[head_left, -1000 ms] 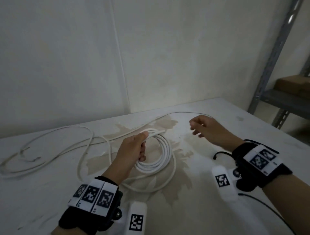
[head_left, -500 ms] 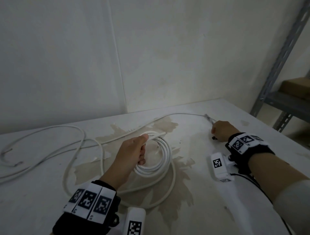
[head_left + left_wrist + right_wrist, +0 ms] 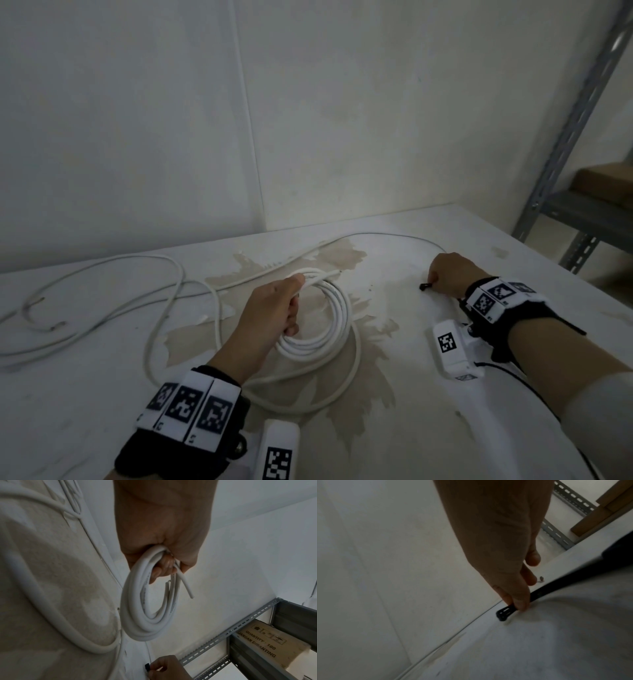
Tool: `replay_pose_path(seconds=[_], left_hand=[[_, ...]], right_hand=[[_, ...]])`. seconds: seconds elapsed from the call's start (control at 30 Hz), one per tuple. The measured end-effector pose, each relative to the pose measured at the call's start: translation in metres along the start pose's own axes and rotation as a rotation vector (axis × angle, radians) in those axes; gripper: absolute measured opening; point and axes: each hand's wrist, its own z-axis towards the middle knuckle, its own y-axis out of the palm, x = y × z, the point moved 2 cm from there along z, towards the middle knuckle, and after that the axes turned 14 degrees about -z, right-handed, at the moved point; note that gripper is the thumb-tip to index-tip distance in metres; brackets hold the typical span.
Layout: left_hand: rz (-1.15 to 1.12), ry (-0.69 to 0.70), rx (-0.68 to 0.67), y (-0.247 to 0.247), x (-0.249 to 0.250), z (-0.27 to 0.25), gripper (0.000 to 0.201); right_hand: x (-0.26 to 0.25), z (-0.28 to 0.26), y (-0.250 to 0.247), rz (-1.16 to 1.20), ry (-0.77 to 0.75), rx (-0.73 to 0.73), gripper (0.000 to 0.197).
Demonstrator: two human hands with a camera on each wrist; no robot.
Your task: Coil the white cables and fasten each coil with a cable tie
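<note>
My left hand (image 3: 274, 308) grips the top of a coil of white cable (image 3: 329, 329), which hangs just above the stained table (image 3: 394, 428); in the left wrist view the fingers curl round the coil (image 3: 147, 615) and a short cut end (image 3: 186, 586) sticks out. To the right, my right hand (image 3: 448, 274) pinches a black cable tie (image 3: 424, 286) against the table. In the right wrist view thumb and forefinger hold the tie (image 3: 506, 611) near its head, and the strap runs back under the palm. More loose white cable (image 3: 102, 274) lies in long loops on the left.
A thin cable (image 3: 376, 235) runs along the table's back near the wall. A grey metal rack (image 3: 565, 154) with a cardboard box (image 3: 606, 181) stands at the right, beyond the table edge.
My right hand moved right and down to the table and closed on the black cable tie. The left hand kept its hold on the coil.
</note>
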Motion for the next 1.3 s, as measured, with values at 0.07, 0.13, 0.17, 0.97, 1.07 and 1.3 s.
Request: replay_pose_path(seconds=[0.07,0.13,0.17,0.97,1.07,1.3], left_hand=[[-0.007,0.011,0.011,-0.002,0.004,-0.004,0.037],[-0.019,0.029,0.023,-0.004,0.01,-0.007,0.036],[-0.026,0.036,0.032,-0.005,0.012,-0.009,0.037],[-0.016,0.24,0.239,-0.063,0.033,-0.07,0.036],[-0.012,0.266,0.243,-0.07,0.034,-0.077,0.037],[0.193,0.377,0.204,-0.074,0.033,-0.094,0.037]], right_hand=[[-0.007,-0.012,-0.007,0.024,-0.04,0.065,0.02],[-0.016,-0.026,-0.023,0.085,-0.069,0.219,0.016],[-0.021,-0.033,-0.032,0.114,-0.089,0.306,0.015],[-0.186,-0.187,-0.058,0.941,-0.493,0.399,0.013],[-0.199,-0.19,-0.054,1.064,-0.425,0.302,0.008],[-0.22,-0.194,-0.066,1.267,-0.346,0.321,0.025]])
